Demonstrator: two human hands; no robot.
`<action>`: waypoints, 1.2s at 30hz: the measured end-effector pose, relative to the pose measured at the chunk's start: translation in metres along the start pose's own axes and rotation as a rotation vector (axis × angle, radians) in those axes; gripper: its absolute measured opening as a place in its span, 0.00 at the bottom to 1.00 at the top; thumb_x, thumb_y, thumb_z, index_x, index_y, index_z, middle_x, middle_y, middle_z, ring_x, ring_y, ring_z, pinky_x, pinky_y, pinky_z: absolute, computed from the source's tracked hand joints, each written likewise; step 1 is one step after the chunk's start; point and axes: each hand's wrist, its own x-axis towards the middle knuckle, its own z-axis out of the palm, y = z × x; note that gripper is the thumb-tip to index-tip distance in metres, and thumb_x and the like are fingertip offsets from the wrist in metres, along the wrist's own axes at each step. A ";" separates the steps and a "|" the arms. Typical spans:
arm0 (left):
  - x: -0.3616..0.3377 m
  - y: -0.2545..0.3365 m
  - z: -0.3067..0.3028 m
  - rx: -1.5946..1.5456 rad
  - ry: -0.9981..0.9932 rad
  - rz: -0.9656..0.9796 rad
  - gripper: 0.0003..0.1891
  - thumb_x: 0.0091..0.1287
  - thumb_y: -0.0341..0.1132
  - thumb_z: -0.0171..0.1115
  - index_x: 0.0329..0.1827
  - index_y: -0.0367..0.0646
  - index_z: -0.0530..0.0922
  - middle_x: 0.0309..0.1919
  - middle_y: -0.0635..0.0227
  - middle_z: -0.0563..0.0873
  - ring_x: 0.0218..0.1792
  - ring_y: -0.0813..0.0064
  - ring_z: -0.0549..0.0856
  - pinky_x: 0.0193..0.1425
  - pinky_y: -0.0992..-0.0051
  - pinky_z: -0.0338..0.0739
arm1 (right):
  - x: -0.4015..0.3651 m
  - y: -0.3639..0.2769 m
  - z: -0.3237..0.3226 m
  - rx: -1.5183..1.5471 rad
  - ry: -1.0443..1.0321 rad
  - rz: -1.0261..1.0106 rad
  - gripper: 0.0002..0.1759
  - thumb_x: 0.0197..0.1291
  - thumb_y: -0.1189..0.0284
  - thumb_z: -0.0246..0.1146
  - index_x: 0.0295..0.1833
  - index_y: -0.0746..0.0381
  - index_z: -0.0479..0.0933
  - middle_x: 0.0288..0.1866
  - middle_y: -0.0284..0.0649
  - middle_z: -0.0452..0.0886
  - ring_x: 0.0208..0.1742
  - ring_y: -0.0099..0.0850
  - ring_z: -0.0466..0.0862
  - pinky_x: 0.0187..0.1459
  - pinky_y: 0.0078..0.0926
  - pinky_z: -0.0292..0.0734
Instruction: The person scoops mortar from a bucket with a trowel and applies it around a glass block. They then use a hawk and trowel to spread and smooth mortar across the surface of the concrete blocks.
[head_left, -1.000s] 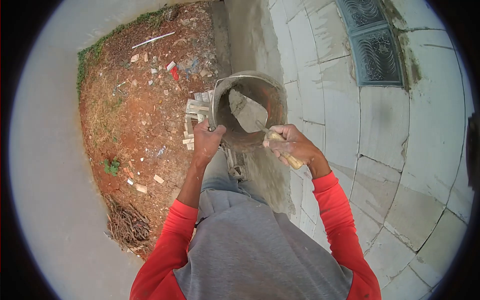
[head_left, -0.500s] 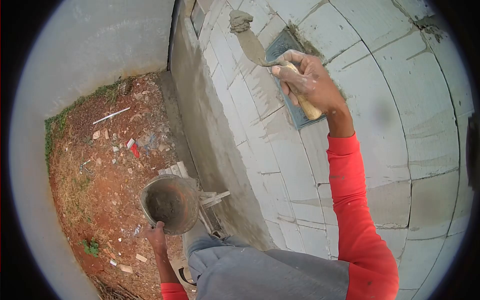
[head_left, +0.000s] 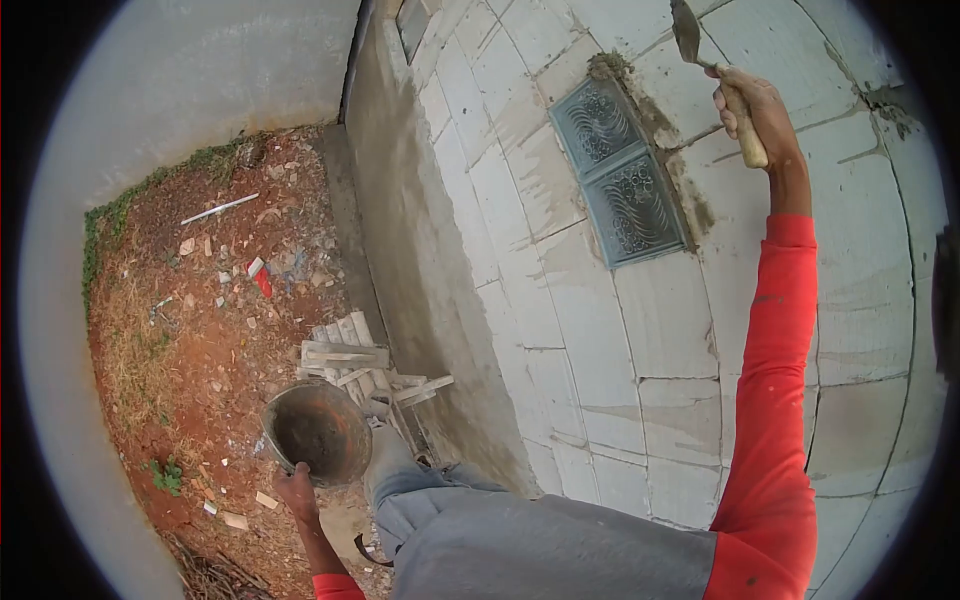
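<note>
My right hand (head_left: pixel 768 112) is closed around the wooden handle of a trowel (head_left: pixel 686 32), up by the white block wall. The trowel's narrow blade points up and left, with no lump of mortar showing on it. To the left of that hand, two patterned glass blocks (head_left: pixel 632 208) sit set in the wall, one above the other. Wet mortar (head_left: pixel 609 67) clings at their upper corner, and smears run down their right side. Low on the left, my left hand (head_left: pixel 297 490) grips the rim of a bucket (head_left: pixel 318 432) with grey mortar inside.
A wooden scaffold or stand (head_left: pixel 350 358) is below, beside the wall's plastered lower strip (head_left: pixel 400 230). Reddish ground (head_left: pixel 215 340) with rubble, a white stick (head_left: pixel 220 208) and scraps lies to the left. A grey wall (head_left: pixel 200 80) bounds the far side.
My right hand has moved right and up with the trowel, away from the glass blocks, uncovering them. The mortar lump on the blade is gone. The bucket has shifted slightly left and down.
</note>
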 end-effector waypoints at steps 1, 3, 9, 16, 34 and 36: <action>0.002 0.003 0.005 -0.015 -0.041 0.034 0.17 0.60 0.22 0.63 0.52 0.27 0.86 0.42 0.66 0.91 0.38 0.74 0.84 0.49 0.70 0.81 | -0.001 -0.011 -0.005 -0.229 -0.035 0.071 0.20 0.81 0.58 0.60 0.54 0.67 0.82 0.28 0.36 0.81 0.23 0.21 0.80 0.21 0.18 0.74; 0.006 0.012 0.017 -0.047 -0.087 0.039 0.17 0.60 0.22 0.63 0.52 0.27 0.86 0.42 0.66 0.91 0.38 0.75 0.84 0.48 0.70 0.81 | 0.005 0.001 -0.008 -0.539 -0.030 0.020 0.22 0.79 0.57 0.62 0.52 0.68 0.82 0.27 0.36 0.80 0.22 0.22 0.79 0.21 0.21 0.74; 0.017 0.002 0.049 -0.050 -0.053 0.053 0.16 0.59 0.21 0.62 0.51 0.27 0.87 0.40 0.68 0.91 0.38 0.77 0.85 0.47 0.71 0.81 | 0.009 -0.035 0.014 -0.696 0.031 0.120 0.23 0.75 0.58 0.66 0.48 0.71 0.83 0.27 0.38 0.81 0.24 0.29 0.81 0.29 0.32 0.77; 0.005 -0.006 0.048 -0.059 -0.088 -0.007 0.17 0.59 0.20 0.62 0.51 0.28 0.87 0.42 0.67 0.92 0.39 0.76 0.86 0.49 0.71 0.82 | 0.052 -0.009 0.021 -1.612 0.210 -0.422 0.12 0.66 0.66 0.67 0.44 0.65 0.84 0.39 0.51 0.90 0.40 0.47 0.92 0.44 0.46 0.84; -0.016 -0.067 0.012 -0.152 0.045 -0.122 0.16 0.62 0.21 0.60 0.52 0.27 0.86 0.41 0.65 0.91 0.40 0.74 0.86 0.50 0.73 0.80 | 0.090 0.020 0.070 -1.859 0.028 -0.673 0.08 0.62 0.71 0.65 0.46 0.60 0.81 0.41 0.46 0.89 0.46 0.46 0.91 0.47 0.42 0.84; -0.015 -0.068 0.007 -0.156 0.039 -0.138 0.16 0.62 0.21 0.61 0.52 0.27 0.86 0.41 0.66 0.91 0.40 0.75 0.86 0.49 0.73 0.80 | 0.087 0.019 0.059 -1.864 0.010 -0.537 0.09 0.61 0.71 0.66 0.46 0.60 0.81 0.41 0.47 0.89 0.47 0.46 0.91 0.47 0.44 0.84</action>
